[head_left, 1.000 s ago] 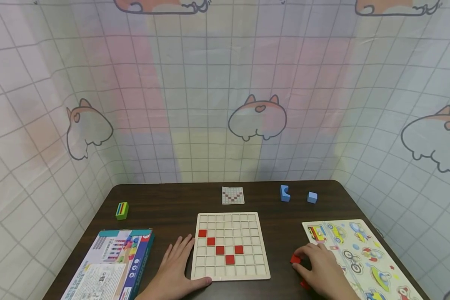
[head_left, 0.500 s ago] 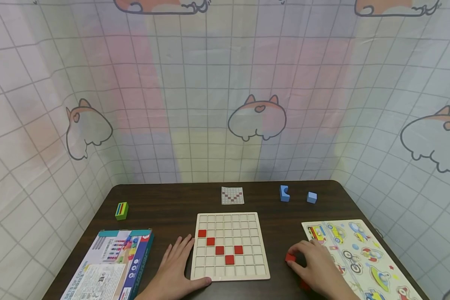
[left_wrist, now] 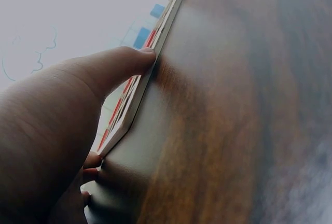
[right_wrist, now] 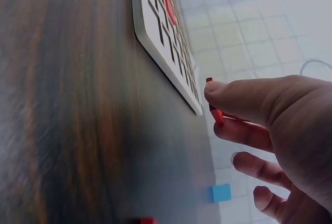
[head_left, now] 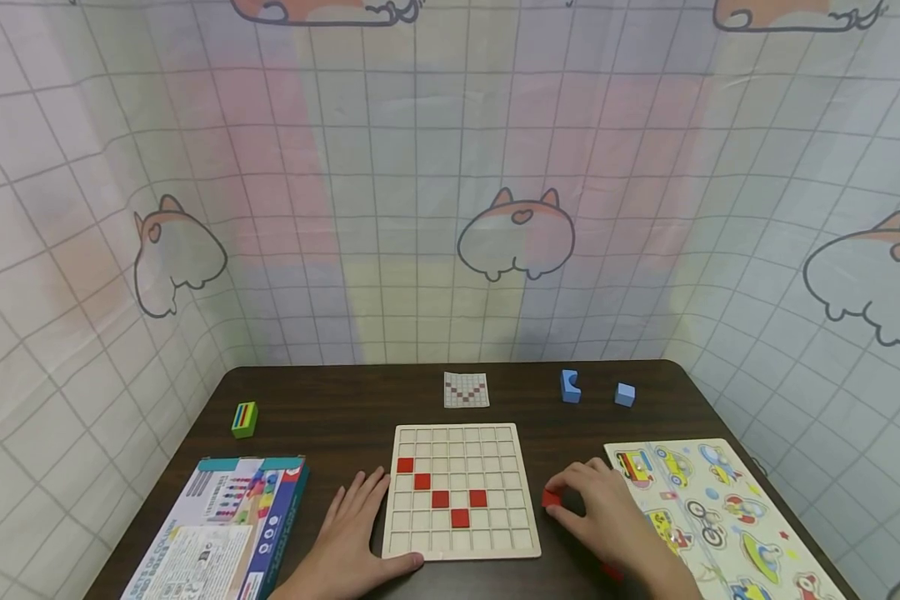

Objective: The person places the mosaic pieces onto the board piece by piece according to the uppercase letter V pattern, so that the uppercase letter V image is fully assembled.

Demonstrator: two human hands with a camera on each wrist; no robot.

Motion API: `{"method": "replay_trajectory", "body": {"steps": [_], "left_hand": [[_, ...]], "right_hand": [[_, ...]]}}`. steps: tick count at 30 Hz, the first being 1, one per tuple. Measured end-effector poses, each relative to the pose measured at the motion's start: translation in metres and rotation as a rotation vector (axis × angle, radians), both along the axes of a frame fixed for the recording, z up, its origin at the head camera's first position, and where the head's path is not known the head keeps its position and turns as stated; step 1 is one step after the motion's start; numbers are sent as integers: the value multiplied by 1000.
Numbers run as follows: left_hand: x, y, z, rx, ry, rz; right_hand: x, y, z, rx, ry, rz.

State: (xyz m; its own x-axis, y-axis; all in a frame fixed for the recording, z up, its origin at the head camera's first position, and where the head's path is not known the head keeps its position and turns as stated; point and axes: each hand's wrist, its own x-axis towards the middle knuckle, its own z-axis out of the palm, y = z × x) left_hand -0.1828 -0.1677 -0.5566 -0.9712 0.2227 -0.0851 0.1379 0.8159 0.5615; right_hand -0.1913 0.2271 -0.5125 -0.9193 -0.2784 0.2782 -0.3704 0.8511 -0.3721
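Observation:
A pale grid board [head_left: 495, 530] lies at the middle of the table, with several red square tiles [head_left: 460, 518] set in its cells. My left hand [head_left: 351, 537] rests at the board's left side, fingers spread, the thumb on its near left corner. To the right of the board, my right hand [head_left: 603, 512] pinches a red tile [head_left: 551, 498] between thumb and index finger. In the right wrist view that tile [right_wrist: 216, 111] shows edge-on above the table, close to the board's rim [right_wrist: 171, 73]. Another red piece [head_left: 611, 572] lies on the table, partly hidden under the right forearm.
A small pattern card [head_left: 466, 390] lies behind the board. Two blue blocks [head_left: 625, 394] stand at the back right. A green block [head_left: 244, 419] and a printed box [head_left: 217, 533] are on the left. A picture board [head_left: 720, 508] lies at the right.
My right hand has moved left, carrying the red tile from beside the picture board toward the grid board. The left hand stays where it was.

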Motion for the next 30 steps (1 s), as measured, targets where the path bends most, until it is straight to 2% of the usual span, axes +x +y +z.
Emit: {"method": "replay_trajectory", "body": {"steps": [15,30], "left_hand": [[-3,-1,-2,0,-34,10],[-3,-1,-2,-7,-30,10]], "right_hand": [[-16,-17,-1,-58,-51,107],[-42,-49,-11,-134,-131,142]]}}
